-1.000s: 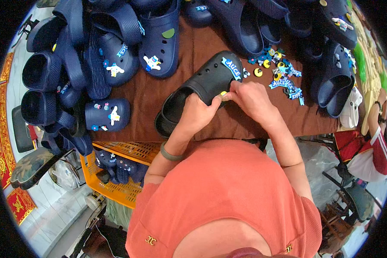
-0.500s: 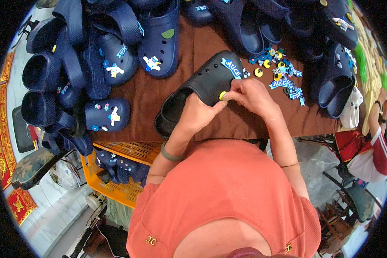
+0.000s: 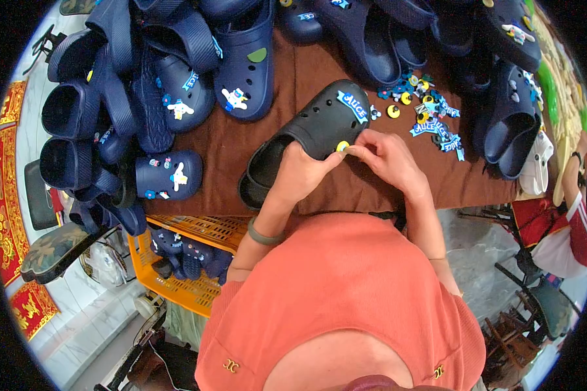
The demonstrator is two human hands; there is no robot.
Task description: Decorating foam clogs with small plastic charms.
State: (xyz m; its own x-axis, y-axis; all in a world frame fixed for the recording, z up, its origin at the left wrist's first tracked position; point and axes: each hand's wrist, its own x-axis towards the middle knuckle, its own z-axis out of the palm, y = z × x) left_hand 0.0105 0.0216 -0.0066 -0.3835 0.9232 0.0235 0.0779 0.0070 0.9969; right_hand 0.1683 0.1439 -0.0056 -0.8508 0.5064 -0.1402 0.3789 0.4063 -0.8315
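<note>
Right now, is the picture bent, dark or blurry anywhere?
In the head view, the corners are black and the red-and-gold banner curves along the left rim; also in the head view, the fingers and black clog look fairly sharp, the clog's opening shadowed.

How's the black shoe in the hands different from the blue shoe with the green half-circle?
The black shoe points its toe to the picture's upper right, the blue shoe toward the bottom. The black shoe has a blue banner charm; the blue shoe has a white character charm. Both have small holes.
</note>
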